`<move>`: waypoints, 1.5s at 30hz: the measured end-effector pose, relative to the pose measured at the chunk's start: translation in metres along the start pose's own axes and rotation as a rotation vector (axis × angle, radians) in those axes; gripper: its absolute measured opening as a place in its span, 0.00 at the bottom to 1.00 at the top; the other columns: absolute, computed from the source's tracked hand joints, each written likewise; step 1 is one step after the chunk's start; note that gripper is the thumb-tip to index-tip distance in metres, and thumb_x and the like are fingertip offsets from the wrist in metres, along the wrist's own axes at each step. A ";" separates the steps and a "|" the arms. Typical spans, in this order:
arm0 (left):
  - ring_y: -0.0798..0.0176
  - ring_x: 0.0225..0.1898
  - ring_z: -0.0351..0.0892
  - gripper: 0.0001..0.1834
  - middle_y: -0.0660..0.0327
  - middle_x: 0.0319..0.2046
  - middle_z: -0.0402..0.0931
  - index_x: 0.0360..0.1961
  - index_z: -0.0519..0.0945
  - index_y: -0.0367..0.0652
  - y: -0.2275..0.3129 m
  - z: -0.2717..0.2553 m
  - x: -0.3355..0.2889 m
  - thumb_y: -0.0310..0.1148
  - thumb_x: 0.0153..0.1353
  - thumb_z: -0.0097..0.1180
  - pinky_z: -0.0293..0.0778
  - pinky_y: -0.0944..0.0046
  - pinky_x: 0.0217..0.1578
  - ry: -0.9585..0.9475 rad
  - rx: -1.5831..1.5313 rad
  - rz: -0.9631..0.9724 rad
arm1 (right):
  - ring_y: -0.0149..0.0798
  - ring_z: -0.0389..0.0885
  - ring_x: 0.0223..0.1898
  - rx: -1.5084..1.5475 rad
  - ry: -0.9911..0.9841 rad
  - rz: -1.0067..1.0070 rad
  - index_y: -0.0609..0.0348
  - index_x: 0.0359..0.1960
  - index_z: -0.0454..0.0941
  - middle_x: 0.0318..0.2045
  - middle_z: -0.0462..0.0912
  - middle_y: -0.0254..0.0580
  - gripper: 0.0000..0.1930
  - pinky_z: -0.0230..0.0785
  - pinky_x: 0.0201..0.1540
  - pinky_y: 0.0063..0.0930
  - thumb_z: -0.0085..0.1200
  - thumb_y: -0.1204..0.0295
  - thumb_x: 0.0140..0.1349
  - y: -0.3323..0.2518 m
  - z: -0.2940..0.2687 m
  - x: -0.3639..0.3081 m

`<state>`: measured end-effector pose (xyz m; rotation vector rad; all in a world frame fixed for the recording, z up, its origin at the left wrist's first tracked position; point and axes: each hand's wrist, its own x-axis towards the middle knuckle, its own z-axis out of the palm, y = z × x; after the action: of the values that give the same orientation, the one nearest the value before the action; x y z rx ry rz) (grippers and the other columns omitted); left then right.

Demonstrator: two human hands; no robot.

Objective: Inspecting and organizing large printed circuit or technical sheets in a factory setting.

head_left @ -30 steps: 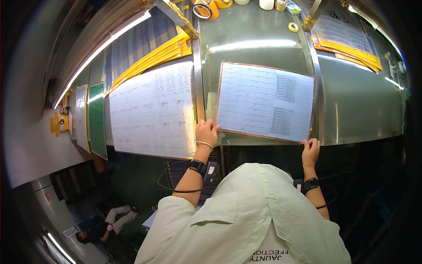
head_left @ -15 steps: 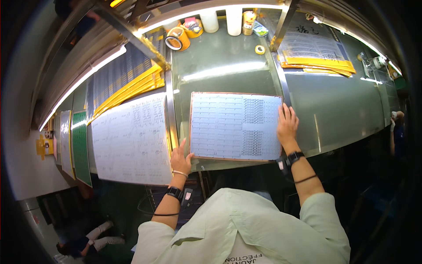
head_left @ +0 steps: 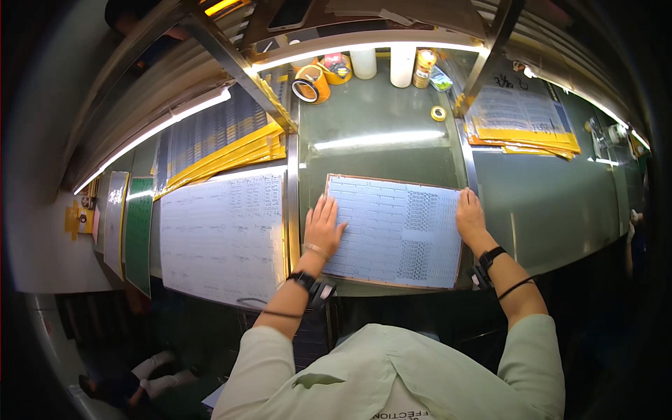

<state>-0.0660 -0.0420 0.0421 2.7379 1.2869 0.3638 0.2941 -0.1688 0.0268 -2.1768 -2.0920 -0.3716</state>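
Note:
A flat white printed board (head_left: 378, 231) with rows of small dark marks and a thin copper-brown rim lies slightly turned on the green-grey table before me. My left hand (head_left: 323, 225) rests on its left edge, fingers stretched forward and thumb spread onto the surface. At the opposite side, my right hand (head_left: 472, 215) closes over the right edge near the far corner, fingers together and bent; its thumb is hidden. Left of the metal strip is a larger white printed sheet (head_left: 220, 234), apart from both hands.
Yellow-edged stacks (head_left: 224, 161) lie at the back left, with another yellow-edged stack (head_left: 521, 119) at the back right. Tape rolls (head_left: 311, 85), white bottles (head_left: 402, 66) and a small yellow roll (head_left: 438, 113) stand behind. Metal posts (head_left: 479, 59) hold a lit shelf. A green panel (head_left: 140, 234) leans far left.
The view has shifted, so the table sits lower in the picture. My left hand has moved from the board's near left corner up along its edge onto the surface. The board has turned slightly clockwise.

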 end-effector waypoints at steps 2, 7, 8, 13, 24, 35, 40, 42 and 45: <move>0.55 0.61 0.53 0.29 0.57 0.57 0.59 0.53 0.65 0.39 0.002 0.008 0.036 0.44 0.53 0.51 0.52 0.51 0.55 0.055 0.025 -0.031 | 0.50 0.67 0.44 0.136 -0.007 0.115 0.76 0.42 0.66 0.43 0.67 0.57 0.16 0.63 0.47 0.36 0.43 0.80 0.50 0.002 0.008 -0.003; 0.55 0.61 0.51 0.29 0.59 0.57 0.59 0.54 0.65 0.41 -0.002 0.016 0.057 0.46 0.54 0.47 0.50 0.49 0.56 0.103 0.100 -0.074 | 0.52 0.67 0.44 0.128 0.023 0.041 0.75 0.44 0.63 0.41 0.68 0.57 0.16 0.62 0.49 0.36 0.41 0.81 0.51 -0.001 -0.005 0.000; 0.56 0.61 0.51 0.28 0.59 0.57 0.59 0.54 0.66 0.42 0.000 0.017 0.054 0.46 0.55 0.47 0.50 0.49 0.56 0.108 0.096 -0.082 | 0.52 0.67 0.44 0.114 0.054 0.012 0.75 0.43 0.63 0.40 0.68 0.57 0.16 0.62 0.50 0.36 0.41 0.82 0.51 -0.001 -0.007 0.000; 0.56 0.62 0.49 0.26 0.59 0.57 0.59 0.52 0.68 0.42 0.002 0.004 0.066 0.45 0.55 0.45 0.47 0.47 0.57 0.061 0.191 0.010 | 0.51 0.66 0.46 0.136 0.047 0.014 0.76 0.43 0.64 0.41 0.66 0.56 0.16 0.61 0.51 0.36 0.42 0.82 0.50 0.008 -0.010 -0.002; 0.54 0.64 0.46 0.27 0.61 0.60 0.55 0.56 0.63 0.44 -0.003 0.018 0.045 0.44 0.56 0.45 0.37 0.43 0.60 0.029 -0.007 -0.031 | 0.53 0.61 0.54 0.085 -0.021 0.054 0.77 0.49 0.62 0.51 0.63 0.58 0.23 0.54 0.58 0.41 0.41 0.79 0.49 -0.012 -0.035 -0.037; 0.54 0.65 0.39 0.33 0.60 0.63 0.48 0.60 0.58 0.46 0.012 0.013 0.003 0.51 0.56 0.42 0.35 0.41 0.59 -0.004 0.134 -0.118 | 0.35 0.73 0.39 1.676 -0.129 1.377 0.67 0.40 0.72 0.34 0.75 0.41 0.13 0.65 0.44 0.24 0.44 0.69 0.60 -0.083 -0.096 -0.203; 0.51 0.65 0.37 0.36 0.55 0.64 0.43 0.60 0.57 0.44 0.005 -0.035 -0.053 0.54 0.54 0.44 0.34 0.41 0.59 -0.095 0.135 -0.282 | 0.29 0.73 0.31 1.715 -0.693 1.074 0.66 0.37 0.73 0.26 0.75 0.33 0.12 0.66 0.36 0.21 0.50 0.69 0.55 -0.063 -0.119 -0.140; 0.49 0.64 0.39 0.35 0.53 0.63 0.45 0.58 0.59 0.43 -0.031 -0.055 -0.093 0.51 0.53 0.48 0.37 0.41 0.58 0.088 0.119 -0.579 | 0.25 0.70 0.25 1.827 -0.682 0.743 0.66 0.35 0.73 0.25 0.74 0.31 0.11 0.63 0.28 0.19 0.53 0.73 0.50 -0.050 -0.124 -0.136; 0.44 0.62 0.46 0.32 0.49 0.60 0.50 0.56 0.63 0.41 -0.093 -0.095 -0.170 0.47 0.52 0.51 0.47 0.40 0.55 0.424 0.211 -1.078 | 0.25 0.69 0.25 1.545 -0.600 0.730 0.64 0.34 0.73 0.26 0.74 0.32 0.10 0.62 0.25 0.19 0.51 0.77 0.47 -0.028 -0.199 -0.097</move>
<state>-0.2640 -0.1152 0.0867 1.6908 2.7325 0.7015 0.2426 -0.3091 0.1930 -1.6860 -0.7494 1.5077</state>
